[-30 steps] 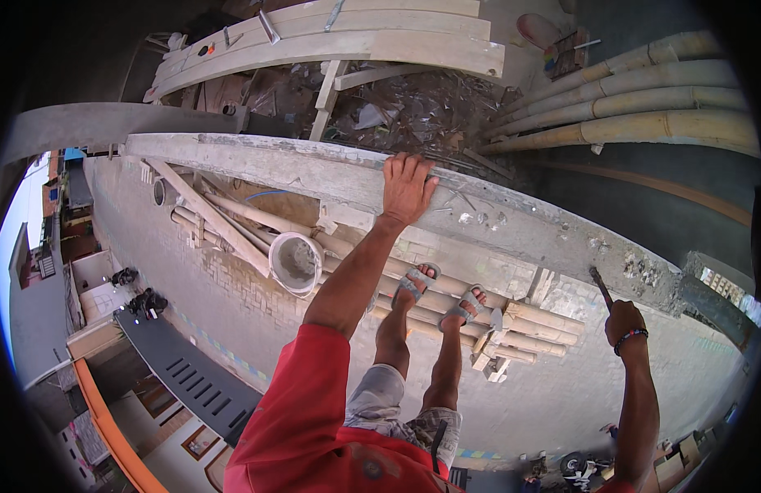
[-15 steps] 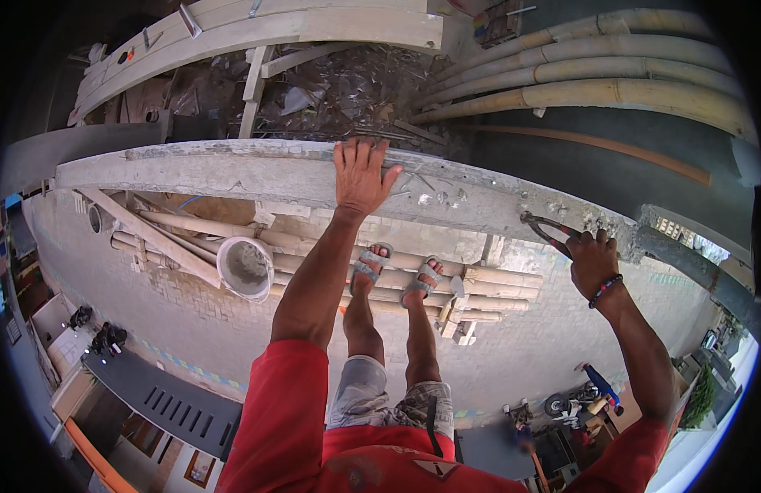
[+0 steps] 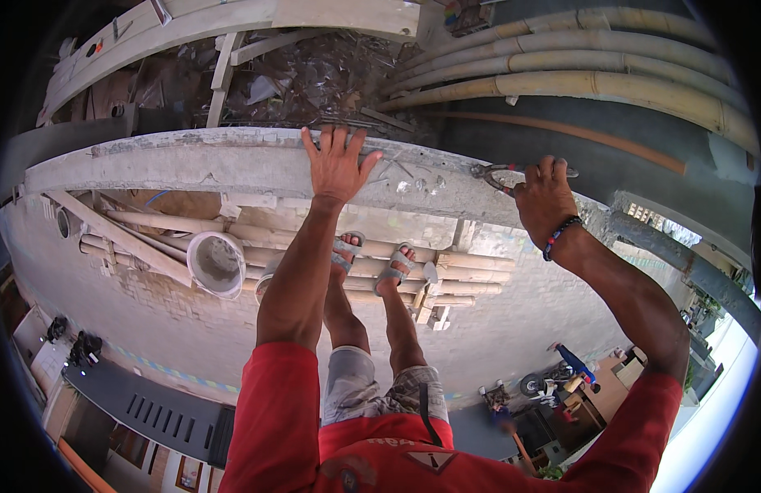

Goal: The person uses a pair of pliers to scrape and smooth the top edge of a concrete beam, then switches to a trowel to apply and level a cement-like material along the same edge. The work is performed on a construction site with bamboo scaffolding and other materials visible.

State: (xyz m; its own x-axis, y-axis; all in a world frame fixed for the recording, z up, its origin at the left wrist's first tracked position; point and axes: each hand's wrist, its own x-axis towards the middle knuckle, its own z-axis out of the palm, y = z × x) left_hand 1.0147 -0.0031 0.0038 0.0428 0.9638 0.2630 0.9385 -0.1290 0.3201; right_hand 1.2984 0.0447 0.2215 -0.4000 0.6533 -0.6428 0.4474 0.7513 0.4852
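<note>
My left hand lies with spread fingers over the top edge of a rough grey concrete beam. It holds nothing. To the right, my right hand is closed around a pair of pincers with dark metal jaws and partly red handles. The jaws point left and lie over the beam's upper face; whether they grip anything is too small to tell. One handle end sticks out past my fingers. Between the hands, the beam shows chipped pale patches and thin marks.
My sandalled feet stand on bamboo poles high above a paved ground. A mortar bucket sits on the poles at left. Beyond the beam are wooden planks, debris, and thick bamboo poles. Below right, a person is near a motorcycle.
My right hand has moved left and farther up onto the beam, and the pincers now lie flatter. My left hand stays on the beam. The whole view has shifted slightly.
</note>
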